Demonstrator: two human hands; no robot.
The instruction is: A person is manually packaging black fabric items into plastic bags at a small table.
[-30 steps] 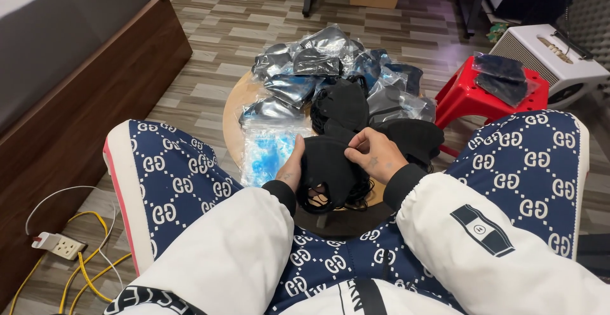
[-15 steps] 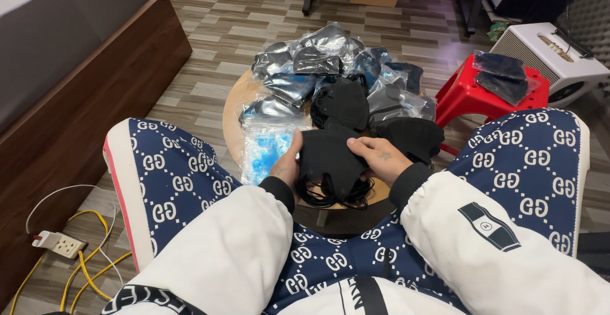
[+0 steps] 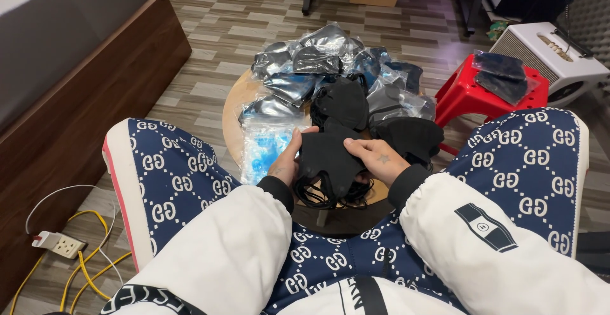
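Note:
A stack of black face masks with dangling ear loops sits between both hands over the near edge of a small round wooden table. My left hand grips its left side with the thumb on top. On the right side, my right hand pinches the top mask. More loose black masks lie just beyond, and clear plastic bags of black masks pile at the table's far side. A bag of blue masks lies left of my left hand.
My knees in blue patterned trousers flank the table. A red plastic stool with bagged masks stands at right, a white box-shaped device behind it. A dark wooden bed frame runs along the left; a power strip with yellow cable lies on the floor.
Both hands shifted slightly on the mask stack; my right hand's fingers moved from pinching the top toward the stack's right edge. The rest stays still.

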